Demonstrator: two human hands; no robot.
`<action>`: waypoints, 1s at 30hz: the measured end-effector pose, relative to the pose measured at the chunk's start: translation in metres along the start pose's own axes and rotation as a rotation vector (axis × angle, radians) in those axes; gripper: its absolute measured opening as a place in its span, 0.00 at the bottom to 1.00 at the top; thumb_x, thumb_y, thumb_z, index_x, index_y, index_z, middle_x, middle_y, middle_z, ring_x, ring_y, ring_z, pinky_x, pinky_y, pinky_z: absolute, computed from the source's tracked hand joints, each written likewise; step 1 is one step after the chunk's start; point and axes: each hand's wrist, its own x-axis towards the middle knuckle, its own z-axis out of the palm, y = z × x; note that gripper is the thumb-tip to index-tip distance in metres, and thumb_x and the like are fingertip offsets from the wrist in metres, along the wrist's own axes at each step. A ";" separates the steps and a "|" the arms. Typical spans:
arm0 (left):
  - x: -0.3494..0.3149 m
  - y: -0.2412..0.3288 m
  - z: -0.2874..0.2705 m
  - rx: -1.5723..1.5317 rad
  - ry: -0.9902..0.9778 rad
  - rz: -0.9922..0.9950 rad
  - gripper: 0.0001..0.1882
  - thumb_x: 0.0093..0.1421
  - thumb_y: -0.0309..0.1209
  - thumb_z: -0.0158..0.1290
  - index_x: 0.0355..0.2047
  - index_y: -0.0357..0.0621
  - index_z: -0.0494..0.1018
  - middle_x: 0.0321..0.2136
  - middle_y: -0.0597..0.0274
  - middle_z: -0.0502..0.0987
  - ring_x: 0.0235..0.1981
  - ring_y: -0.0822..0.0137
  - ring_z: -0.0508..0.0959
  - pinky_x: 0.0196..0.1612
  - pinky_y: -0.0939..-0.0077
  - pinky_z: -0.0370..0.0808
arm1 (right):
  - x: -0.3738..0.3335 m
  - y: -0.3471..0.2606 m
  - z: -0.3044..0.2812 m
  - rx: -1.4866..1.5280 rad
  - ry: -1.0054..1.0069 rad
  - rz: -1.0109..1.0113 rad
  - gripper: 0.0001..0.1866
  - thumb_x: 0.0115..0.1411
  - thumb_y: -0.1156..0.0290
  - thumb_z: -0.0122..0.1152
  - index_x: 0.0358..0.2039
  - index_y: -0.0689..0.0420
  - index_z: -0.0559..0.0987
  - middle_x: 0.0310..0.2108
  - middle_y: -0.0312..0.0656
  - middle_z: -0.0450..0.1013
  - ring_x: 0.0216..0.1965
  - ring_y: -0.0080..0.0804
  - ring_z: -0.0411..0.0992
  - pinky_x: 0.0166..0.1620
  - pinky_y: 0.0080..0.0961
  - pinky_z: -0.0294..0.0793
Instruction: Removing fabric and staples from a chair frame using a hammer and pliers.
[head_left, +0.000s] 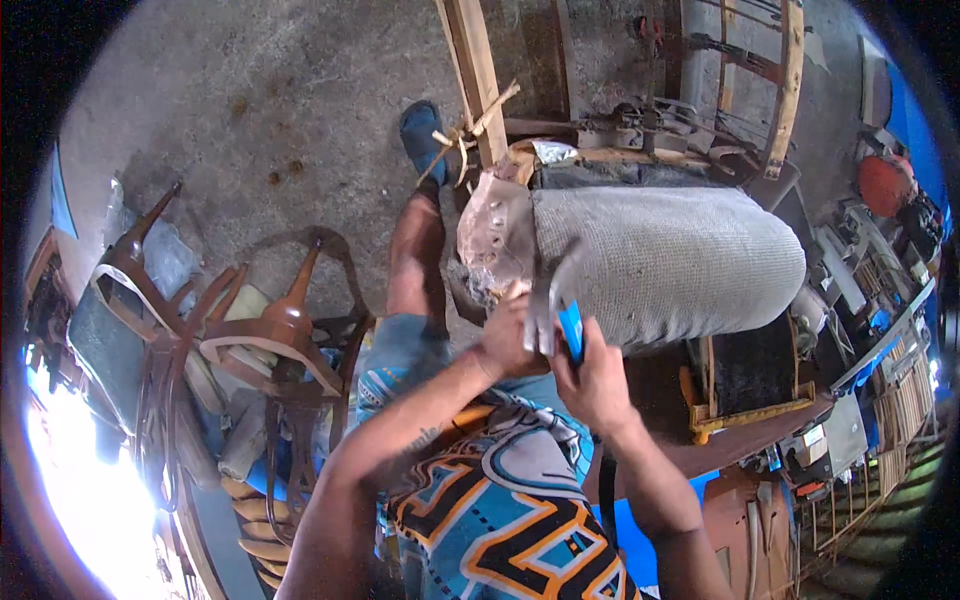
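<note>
My right hand (597, 385) is closed round the blue grip of a claw hammer (572, 328). Its metal head, a little smeared by motion, is in front of my left hand (508, 338). The fingers of that left hand are pinched together at the lower edge of a pale, worn end panel (497, 230). What they pinch, if anything, is hidden. The panel caps the left end of a thick padded roll in grey woven fabric (680, 255), part of an upholstered furniture piece. Frayed stuffing shows at the panel's lower corner.
A wooden beam (472, 75) with torn strips rises beside the panel. Dark wooden chair frames (270, 340) with upturned legs crowd the left. At the right, a yellow-edged wooden frame (755, 415) lies below the roll, near stacked boards and scrap. Concrete floor (300, 90) stretches ahead.
</note>
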 end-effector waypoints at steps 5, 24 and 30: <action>0.023 0.033 -0.031 -0.610 0.164 -0.181 0.11 0.37 0.39 0.56 0.18 0.51 0.67 0.20 0.66 0.68 0.26 0.65 0.70 0.30 0.67 0.60 | 0.018 0.003 0.007 0.039 0.144 -0.168 0.15 0.51 0.67 0.57 0.30 0.60 0.62 0.15 0.57 0.67 0.21 0.58 0.68 0.21 0.46 0.66; -0.006 0.036 -0.025 0.267 0.257 0.211 0.13 0.37 0.37 0.55 0.25 0.51 0.69 0.26 0.67 0.66 0.34 0.61 0.65 0.41 0.62 0.59 | -0.020 0.005 0.038 0.240 0.212 -0.013 0.13 0.51 0.70 0.54 0.33 0.62 0.63 0.18 0.55 0.68 0.23 0.56 0.70 0.25 0.38 0.69; 0.002 0.034 -0.005 0.469 0.184 0.169 0.05 0.43 0.36 0.49 0.22 0.54 0.71 0.26 0.69 0.64 0.35 0.64 0.64 0.42 0.63 0.57 | -0.010 0.078 0.055 0.435 0.314 -0.070 0.07 0.54 0.73 0.46 0.33 0.61 0.66 0.20 0.49 0.67 0.20 0.47 0.67 0.25 0.34 0.66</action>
